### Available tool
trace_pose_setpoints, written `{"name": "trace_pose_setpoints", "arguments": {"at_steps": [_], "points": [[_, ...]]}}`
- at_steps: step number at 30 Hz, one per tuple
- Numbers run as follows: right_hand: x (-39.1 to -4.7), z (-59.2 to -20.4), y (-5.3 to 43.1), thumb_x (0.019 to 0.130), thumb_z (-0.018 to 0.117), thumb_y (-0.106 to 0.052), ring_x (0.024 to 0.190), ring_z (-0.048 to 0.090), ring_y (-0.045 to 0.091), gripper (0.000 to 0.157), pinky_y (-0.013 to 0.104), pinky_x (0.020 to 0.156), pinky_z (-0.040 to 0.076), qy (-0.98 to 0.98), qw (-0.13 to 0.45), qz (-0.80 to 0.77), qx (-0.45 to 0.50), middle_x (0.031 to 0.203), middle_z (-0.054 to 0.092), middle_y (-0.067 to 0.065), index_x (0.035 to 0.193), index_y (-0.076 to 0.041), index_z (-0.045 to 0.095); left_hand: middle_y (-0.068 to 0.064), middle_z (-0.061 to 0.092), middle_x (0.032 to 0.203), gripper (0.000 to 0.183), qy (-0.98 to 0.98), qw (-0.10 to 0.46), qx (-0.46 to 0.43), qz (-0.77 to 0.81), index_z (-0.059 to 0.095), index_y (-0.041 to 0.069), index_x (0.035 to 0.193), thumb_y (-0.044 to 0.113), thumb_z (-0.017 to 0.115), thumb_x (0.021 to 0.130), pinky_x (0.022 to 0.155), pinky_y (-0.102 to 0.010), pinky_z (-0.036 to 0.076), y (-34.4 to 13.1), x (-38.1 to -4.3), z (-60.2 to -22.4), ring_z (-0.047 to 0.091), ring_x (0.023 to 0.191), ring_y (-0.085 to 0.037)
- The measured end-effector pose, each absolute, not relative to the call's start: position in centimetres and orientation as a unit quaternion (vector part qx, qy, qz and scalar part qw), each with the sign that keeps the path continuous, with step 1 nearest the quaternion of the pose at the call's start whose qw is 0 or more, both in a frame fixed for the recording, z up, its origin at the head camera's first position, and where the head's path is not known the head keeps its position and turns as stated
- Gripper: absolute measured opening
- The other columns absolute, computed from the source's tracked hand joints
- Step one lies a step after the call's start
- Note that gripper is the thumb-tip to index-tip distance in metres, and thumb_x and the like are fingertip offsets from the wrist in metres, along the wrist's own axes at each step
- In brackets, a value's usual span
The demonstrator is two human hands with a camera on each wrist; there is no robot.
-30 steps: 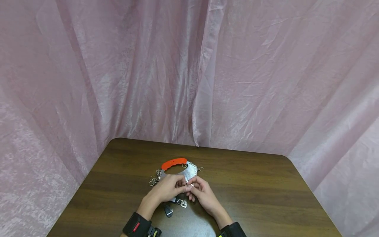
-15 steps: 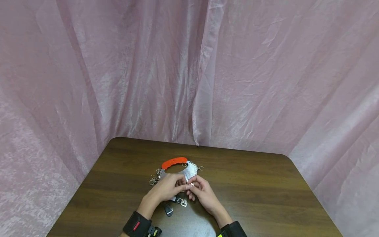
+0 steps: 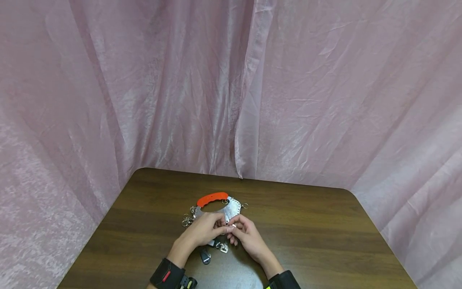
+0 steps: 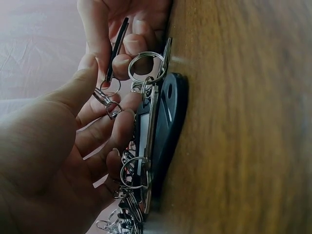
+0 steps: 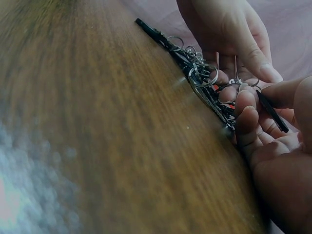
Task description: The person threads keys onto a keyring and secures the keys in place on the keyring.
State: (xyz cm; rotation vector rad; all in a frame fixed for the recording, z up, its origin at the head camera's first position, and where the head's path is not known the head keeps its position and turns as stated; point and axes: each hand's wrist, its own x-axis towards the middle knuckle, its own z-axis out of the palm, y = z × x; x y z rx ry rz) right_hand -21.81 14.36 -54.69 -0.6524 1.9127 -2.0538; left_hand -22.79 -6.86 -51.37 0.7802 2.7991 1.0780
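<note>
A metal key carrier (image 3: pixel 232 209) with an orange handle (image 3: pixel 212 198) lies on the table, hooks and rings along its edge. Over its near side the left hand (image 3: pixel 206 229) pinches a small split ring (image 4: pixel 101 96) between thumb and fingers. Opposite it, the right hand (image 3: pixel 248 237) pinches a thin black key tag (image 5: pixel 272 112), seen edge-on, joined to that ring. Thumb and fingertips of both hands almost meet. Below the left hand lie other black key tags (image 3: pixel 205 257) and a silver clasp-like piece (image 3: pixel 223 247). The hands hide the carrier's near part.
The brown wooden table (image 3: pixel 306 233) extends on both sides of the hands. Pink curtains (image 3: pixel 202 100) hang behind its far edge. Several loose rings (image 3: pixel 187 220) bunch at the carrier's left, and one ring (image 3: pixel 245 206) sticks out at its right.
</note>
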Motion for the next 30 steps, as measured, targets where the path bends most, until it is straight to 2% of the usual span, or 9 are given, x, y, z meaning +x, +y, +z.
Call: {"name": "trace_pose_setpoints", "arguments": {"at_steps": [6, 9, 12, 17, 19, 30], "points": [[-21.78, -54.61, 14.36, 0.107, 0.059, -0.005, 0.066, 0.06, 0.011, 0.024, 0.022, 0.059, 0.05, 0.659, 0.13, -0.706, -0.225, 0.089, 0.057, 0.041, 0.118, 0.015, 0.052, 0.012, 0.057, 0.072, 0.033, 0.905, 0.014, 0.251, 0.344, 0.062, 0.025, 0.088, 0.055, 0.069, 0.099, 0.057, -0.025, 0.042, -6.75, -22.78, -51.34, 0.05, 0.062, -0.002], [-21.73, -54.52, 14.36, 0.107, 0.058, -0.005, 0.067, 0.06, 0.011, 0.024, 0.022, 0.059, 0.05, 0.658, 0.13, -0.707, -0.224, 0.091, 0.056, 0.044, 0.118, 0.015, 0.051, 0.012, 0.057, 0.073, 0.032, 0.905, 0.01, 0.251, 0.343, 0.062, 0.025, 0.088, 0.055, 0.069, 0.099, 0.057, -0.025, 0.042, -6.7, -22.76, -51.34, 0.05, 0.062, -0.002], [-21.68, -54.46, 14.39, 0.106, 0.058, -0.003, 0.067, 0.06, 0.011, 0.023, 0.022, 0.059, 0.05, 0.659, 0.129, -0.708, -0.221, 0.09, 0.059, 0.038, 0.118, 0.016, 0.051, 0.013, 0.059, 0.075, 0.03, 0.902, 0.01, 0.253, 0.349, 0.063, 0.025, 0.09, 0.052, 0.071, 0.099, 0.059, -0.026, 0.044, -6.67, -22.76, -51.36, 0.052, 0.065, -0.002], [-21.66, -54.46, 14.42, 0.106, 0.057, -0.002, 0.067, 0.061, 0.012, 0.022, 0.023, 0.059, 0.051, 0.663, 0.128, -0.708, -0.204, 0.088, 0.064, 0.018, 0.118, 0.014, 0.051, 0.016, 0.064, 0.081, 0.023, 0.895, 0.022, 0.261, 0.361, 0.068, 0.024, 0.099, 0.044, 0.078, 0.096, 0.065, -0.027, 0.048, -6.72, -22.75, -51.3, 0.057, 0.071, -0.001], [-21.69, -54.49, 14.41, 0.107, 0.057, -0.004, 0.066, 0.061, 0.012, 0.022, 0.023, 0.059, 0.051, 0.665, 0.128, -0.709, -0.199, 0.087, 0.064, 0.013, 0.119, 0.014, 0.051, 0.015, 0.065, 0.083, 0.023, 0.892, 0.027, 0.267, 0.365, 0.069, 0.023, 0.102, 0.041, 0.081, 0.095, 0.066, -0.027, 0.048, -6.78, -22.73, -51.26, 0.058, 0.073, -0.002], [-21.8, -54.59, 14.43, 0.107, 0.057, -0.003, 0.066, 0.061, 0.013, 0.022, 0.023, 0.059, 0.051, 0.661, 0.129, -0.711, -0.204, 0.088, 0.063, 0.016, 0.118, 0.014, 0.05, 0.016, 0.067, 0.082, 0.02, 0.888, 0.037, 0.27, 0.371, 0.069, 0.024, 0.096, 0.039, 0.081, 0.094, 0.068, -0.027, 0.05, -6.88, -22.82, -51.16, 0.061, 0.074, -0.001]]}}
